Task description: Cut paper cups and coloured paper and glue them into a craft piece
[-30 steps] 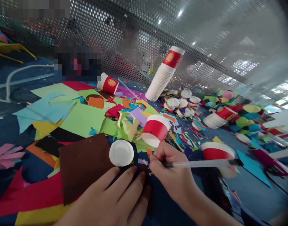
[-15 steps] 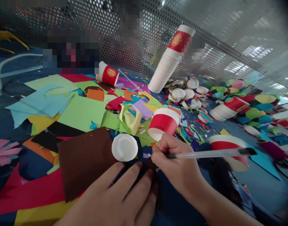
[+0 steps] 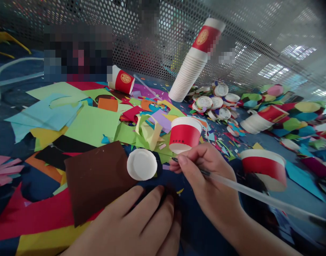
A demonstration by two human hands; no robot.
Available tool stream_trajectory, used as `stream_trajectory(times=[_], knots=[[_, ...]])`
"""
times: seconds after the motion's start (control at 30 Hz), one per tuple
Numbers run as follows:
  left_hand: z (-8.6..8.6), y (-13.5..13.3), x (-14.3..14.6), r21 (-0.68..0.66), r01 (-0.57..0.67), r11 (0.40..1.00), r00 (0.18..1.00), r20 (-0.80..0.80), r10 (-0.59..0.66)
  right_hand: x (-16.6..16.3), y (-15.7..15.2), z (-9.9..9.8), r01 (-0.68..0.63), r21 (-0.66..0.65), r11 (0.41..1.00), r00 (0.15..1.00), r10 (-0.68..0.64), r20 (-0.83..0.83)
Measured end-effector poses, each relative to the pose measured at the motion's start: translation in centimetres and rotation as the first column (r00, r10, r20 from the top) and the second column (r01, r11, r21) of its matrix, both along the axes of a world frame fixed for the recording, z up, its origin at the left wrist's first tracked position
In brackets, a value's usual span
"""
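My right hand (image 3: 211, 181) holds a pen (image 3: 248, 188) with a clear barrel. Its dark tip points left, clear of the table. My left hand (image 3: 141, 220) lies palm down with fingers stretched, and what is under them is hidden. Just beyond its fingertips sits a small white round cup base (image 3: 142, 164), touching the edge of a brown paper sheet (image 3: 96, 181). A short red and white paper cup piece (image 3: 185, 134) stands behind my right hand. Another cut cup (image 3: 263, 163) is to the right of that hand.
Behind lie coloured paper scraps (image 3: 163, 121) and green sheets (image 3: 95, 122). A tall stack of paper cups (image 3: 189, 71) leans by the perforated panel (image 3: 141, 42). Several cup bases (image 3: 205, 103) are heaped right of it. A cup (image 3: 121, 80) lies on its side.
My right hand has shifted slightly right and turned, so the pen tip now shows and the pen's back end slants lower. My left hand stays nearly in place.
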State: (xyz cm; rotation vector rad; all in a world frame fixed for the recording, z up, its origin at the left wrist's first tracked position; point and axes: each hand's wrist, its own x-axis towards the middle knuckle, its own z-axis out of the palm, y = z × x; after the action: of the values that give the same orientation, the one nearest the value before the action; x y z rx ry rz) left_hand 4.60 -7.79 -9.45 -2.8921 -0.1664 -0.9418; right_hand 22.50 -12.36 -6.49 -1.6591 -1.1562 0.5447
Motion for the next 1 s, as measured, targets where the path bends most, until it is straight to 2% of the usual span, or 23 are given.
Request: stream_trajectory(times=[0.23,0.73,1.0], knots=[[0.32,-0.33,-0.03,-0.024,-0.026,0.999,1.000,-0.004,0.026,0.17,0.21,0.46,-0.046,-0.044,0.998,0.974,0.055,0.218],[0.30,-0.57,-0.07,-0.036,-0.025,0.999,1.000,-0.006,0.025,-0.20,0.44,0.58,-0.035,-0.019,0.999,0.964,0.039,0.262],[0.22,-0.37,0.08,-0.036,-0.023,0.999,1.000,-0.014,0.022,-0.32,0.50,0.72,-0.050,-0.048,0.998,0.963,0.061,0.263]])
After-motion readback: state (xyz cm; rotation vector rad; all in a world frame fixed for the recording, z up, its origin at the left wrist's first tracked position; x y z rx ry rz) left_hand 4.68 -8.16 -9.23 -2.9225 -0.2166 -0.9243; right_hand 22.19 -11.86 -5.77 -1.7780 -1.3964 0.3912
